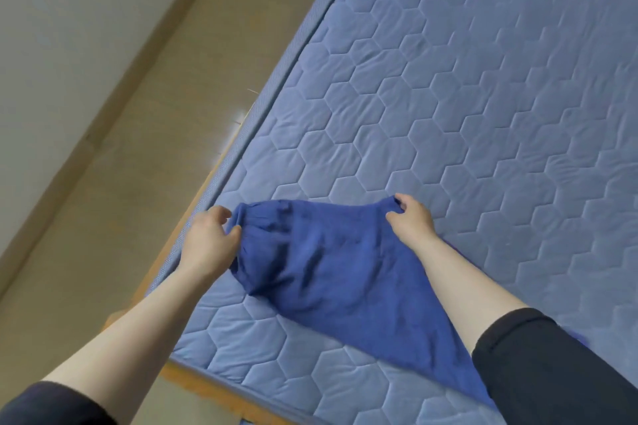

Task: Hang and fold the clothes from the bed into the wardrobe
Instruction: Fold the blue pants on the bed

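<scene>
A soft, rumpled dark blue garment (331,266) is pinched at 2 corners by the left hand (210,238) and right hand (412,217) over the hexagon-quilted mattress (448,97).

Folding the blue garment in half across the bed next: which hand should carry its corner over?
Probably the left hand. It pinches the blue garment at the corner by the mattress edge. The right hand grips the inboard corner, well placed to stay as anchor.
</scene>
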Available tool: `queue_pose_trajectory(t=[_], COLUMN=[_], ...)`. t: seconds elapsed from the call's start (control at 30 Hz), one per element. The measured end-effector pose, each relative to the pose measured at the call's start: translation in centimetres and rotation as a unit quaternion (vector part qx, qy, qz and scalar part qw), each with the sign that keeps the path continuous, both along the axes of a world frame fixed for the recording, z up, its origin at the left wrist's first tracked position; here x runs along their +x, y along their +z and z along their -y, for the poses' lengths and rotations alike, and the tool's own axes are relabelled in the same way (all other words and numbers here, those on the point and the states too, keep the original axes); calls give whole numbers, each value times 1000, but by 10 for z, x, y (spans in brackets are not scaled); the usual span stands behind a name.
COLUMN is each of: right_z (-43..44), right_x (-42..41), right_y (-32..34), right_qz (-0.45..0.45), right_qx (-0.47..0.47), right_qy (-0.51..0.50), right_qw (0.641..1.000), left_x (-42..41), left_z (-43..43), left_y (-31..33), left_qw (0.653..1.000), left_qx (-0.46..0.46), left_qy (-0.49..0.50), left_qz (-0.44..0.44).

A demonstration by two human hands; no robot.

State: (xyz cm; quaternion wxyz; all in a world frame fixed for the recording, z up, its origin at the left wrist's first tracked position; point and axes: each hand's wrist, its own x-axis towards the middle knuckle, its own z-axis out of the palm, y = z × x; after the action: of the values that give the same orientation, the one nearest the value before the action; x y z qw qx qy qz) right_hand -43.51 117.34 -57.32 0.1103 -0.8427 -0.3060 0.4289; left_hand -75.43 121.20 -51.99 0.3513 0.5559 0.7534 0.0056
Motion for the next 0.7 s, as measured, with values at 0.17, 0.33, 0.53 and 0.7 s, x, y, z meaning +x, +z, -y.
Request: queue_pose_trajectory(t=[0.17,0.33,0.53,0.7], right_z=[46,114,209,280], right_x=[21,72,150,205], right_y=[-5,-5,-6,-16], right_qz=[-30,-41,5,41], right_qx=[19,24,-2,-4], right_qy=[-47,-126,-189,-225], right_qw=[998,991,982,973], left_x=[56,138,239,306], left_z=[12,39,83,122], left_y=[-5,-7,-19,-38], left_qw=[996,985,964,947], left_qx=[-29,-50,-85,-99], left_qy=[-55,-131,-230,-293], left_qz=[62,101,105,91])
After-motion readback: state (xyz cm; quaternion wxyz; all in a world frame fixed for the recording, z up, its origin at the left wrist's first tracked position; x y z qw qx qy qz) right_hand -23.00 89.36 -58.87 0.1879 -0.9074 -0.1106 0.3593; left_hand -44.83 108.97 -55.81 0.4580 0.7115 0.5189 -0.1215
